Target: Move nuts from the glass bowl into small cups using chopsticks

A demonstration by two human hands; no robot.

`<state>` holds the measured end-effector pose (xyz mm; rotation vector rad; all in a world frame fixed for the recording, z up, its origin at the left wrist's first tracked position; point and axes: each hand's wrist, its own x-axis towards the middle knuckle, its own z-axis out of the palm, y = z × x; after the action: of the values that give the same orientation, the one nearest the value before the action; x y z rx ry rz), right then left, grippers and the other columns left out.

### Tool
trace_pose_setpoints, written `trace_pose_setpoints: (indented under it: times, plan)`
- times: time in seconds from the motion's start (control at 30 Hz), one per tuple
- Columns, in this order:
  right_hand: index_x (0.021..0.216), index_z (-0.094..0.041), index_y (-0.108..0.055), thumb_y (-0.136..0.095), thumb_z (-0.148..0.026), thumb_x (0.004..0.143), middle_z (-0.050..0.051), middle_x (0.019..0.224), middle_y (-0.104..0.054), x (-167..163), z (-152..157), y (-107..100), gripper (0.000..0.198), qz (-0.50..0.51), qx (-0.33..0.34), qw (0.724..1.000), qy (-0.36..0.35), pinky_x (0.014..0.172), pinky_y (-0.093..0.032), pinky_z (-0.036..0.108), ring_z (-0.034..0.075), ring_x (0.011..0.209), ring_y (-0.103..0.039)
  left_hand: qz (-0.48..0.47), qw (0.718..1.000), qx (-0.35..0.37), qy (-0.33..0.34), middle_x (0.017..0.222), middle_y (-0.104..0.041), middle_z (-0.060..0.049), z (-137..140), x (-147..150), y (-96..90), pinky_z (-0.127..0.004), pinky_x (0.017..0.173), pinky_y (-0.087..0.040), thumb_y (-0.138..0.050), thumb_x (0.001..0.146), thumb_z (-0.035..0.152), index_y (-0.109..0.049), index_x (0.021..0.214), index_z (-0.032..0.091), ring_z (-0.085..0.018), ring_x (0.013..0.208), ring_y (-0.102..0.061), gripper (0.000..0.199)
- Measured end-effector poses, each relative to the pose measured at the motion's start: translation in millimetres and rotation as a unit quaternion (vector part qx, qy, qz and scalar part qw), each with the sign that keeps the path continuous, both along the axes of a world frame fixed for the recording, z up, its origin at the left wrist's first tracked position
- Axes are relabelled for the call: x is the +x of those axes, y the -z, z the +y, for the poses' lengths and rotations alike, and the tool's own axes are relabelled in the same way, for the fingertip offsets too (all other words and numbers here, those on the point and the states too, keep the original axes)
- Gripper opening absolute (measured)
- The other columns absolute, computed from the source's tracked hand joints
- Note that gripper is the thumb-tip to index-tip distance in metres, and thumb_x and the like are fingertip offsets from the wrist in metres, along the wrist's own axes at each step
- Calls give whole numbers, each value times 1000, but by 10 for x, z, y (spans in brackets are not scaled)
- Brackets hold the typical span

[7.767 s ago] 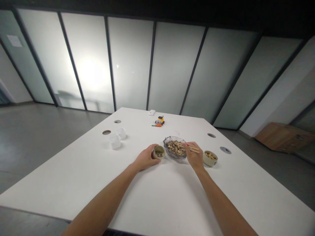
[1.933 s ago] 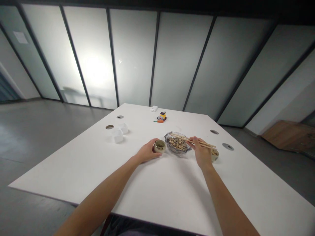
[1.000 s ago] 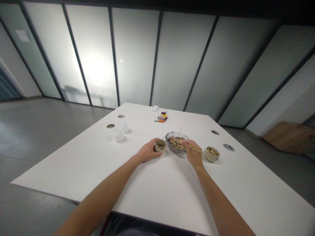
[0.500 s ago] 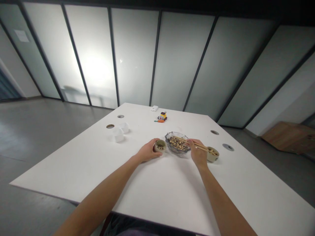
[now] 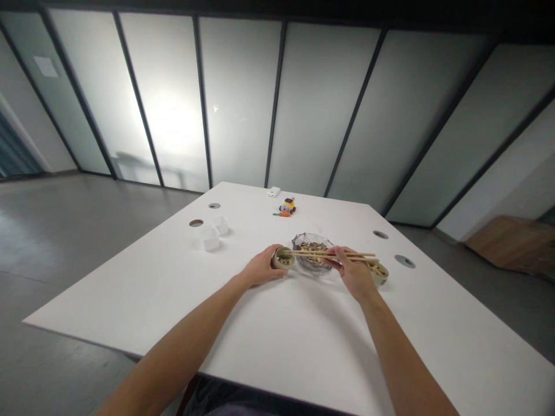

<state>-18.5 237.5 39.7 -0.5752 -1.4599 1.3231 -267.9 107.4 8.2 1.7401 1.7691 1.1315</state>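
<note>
My left hand (image 5: pixel 262 267) is wrapped round a small pale cup (image 5: pixel 277 264), which leans a little toward me and holds some small dark and light bits. In my right hand (image 5: pixel 353 271) is a pair of wooden chopsticks (image 5: pixel 314 253), their tips at the cup's mouth. Whether the tips pinch anything is too small to tell. Behind the chopsticks stands a clear glass bowl (image 5: pixel 299 239) of nuts or seeds (image 5: pixel 318 247), partly covered by my right hand. A second small bowl (image 5: pixel 380 279) with pale pieces sits just right of that hand, partly hidden by it.
Two clear plastic containers (image 5: pixel 210 240) stand at the left of the white table (image 5: pixel 151 283). Farther back are a yellow toy vehicle (image 5: pixel 288 204), an orange toy carrot (image 5: pixel 284 214) and a white box (image 5: pixel 273 192). Round cable holes (image 5: pixel 404 261) pierce the tabletop on both sides.
My right hand has swung the chopsticks' tips left, from over the glass bowl to the cup's mouth. My left hand keeps its hold on the cup.
</note>
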Motion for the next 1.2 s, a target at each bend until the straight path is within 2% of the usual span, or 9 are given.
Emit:
trace_pose_setpoints:
  times: [0.07, 0.2, 0.33, 0.43, 0.53, 0.7, 0.87, 1.03, 1.2]
  plan:
    - [79, -23, -74, -83, -68, 76, 6, 86, -77, -25, -34, -4, 46, -9, -2, 1000, 2, 74, -70, 44, 26, 84, -76, -2, 1000, 4, 4, 120, -77, -8, -6, -1, 0, -42, 98, -57, -83, 77, 33, -51, 149, 26, -30, 112, -72, 80]
    - [82, -23, -73, -77, -69, 82, 6, 89, -78, -37, -14, 15, 46, 14, 28, 996, 87, 77, -68, 46, 25, 82, -76, -11, 1000, 17, 9, 125, -75, -8, 4, -5, 9, -42, 100, -57, -85, 75, 32, -54, 145, 26, -30, 112, -72, 77]
    - [87, -22, -74, -70, -72, 85, 9, 92, -79, 13, 82, 82, 50, -62, 93, 976, 184, 77, -66, 46, 26, 77, -77, -7, 1000, 11, 6, 125, -75, -8, 13, -4, 6, -43, 101, -56, -85, 75, 31, -54, 145, 26, -30, 113, -72, 77]
    - [87, -22, -75, -66, -74, 86, 11, 92, -79, 33, 122, 143, 53, -127, 155, 955, 218, 78, -63, 45, 26, 77, -76, -10, 1000, 4, 6, 124, -75, -8, 9, 1, -1, -42, 101, -56, -84, 75, 30, -54, 146, 26, -30, 112, -72, 76]
    - [88, -22, -76, -57, -76, 92, 11, 92, -80, 15, 124, 194, 57, -168, 211, 935, 228, 77, -61, 42, 25, 76, -74, -12, 1000, 4, 8, 124, -76, -8, 8, 2, 1, -42, 100, -56, -83, 76, 30, -54, 146, 25, -30, 111, -72, 76]
    - [87, -21, -77, -53, -77, 94, 11, 90, -79, -50, 115, 236, 62, -175, 262, 918, 242, 82, -59, 40, 25, 85, -73, -10, 1000, 16, 14, 126, -75, -9, 25, -13, 30, -42, 99, -56, -84, 75, 31, -55, 144, 24, -30, 111, -71, 75]
    - [87, -22, -79, -52, -74, 97, 10, 91, -79, -94, 98, 244, 59, -176, 275, 919, 221, 85, -58, 41, 25, 87, -73, -5, 999, 28, 16, 132, -72, -9, 30, -28, 54, -42, 100, -55, -84, 76, 34, -54, 145, 26, -30, 113, -70, 76]
    - [89, -23, -80, -53, -71, 98, 10, 92, -79, -96, 94, 254, 56, -173, 281, 916, 229, 84, -58, 40, 25, 88, -72, -9, 1000, 21, 14, 124, -75, -8, 27, -26, 61, -42, 97, -56, -84, 76, 36, -53, 145, 25, -30, 111, -71, 76]
    - [85, -22, -77, -50, -72, 98, 10, 89, -78, -80, 121, 270, 58, -181, 277, 915, 230, 84, -57, 40, 25, 86, -72, -9, 1000, 20, 15, 128, -74, -8, 19, -19, 48, -41, 96, -56, -83, 77, 35, -53, 145, 26, -30, 110, -72, 75]
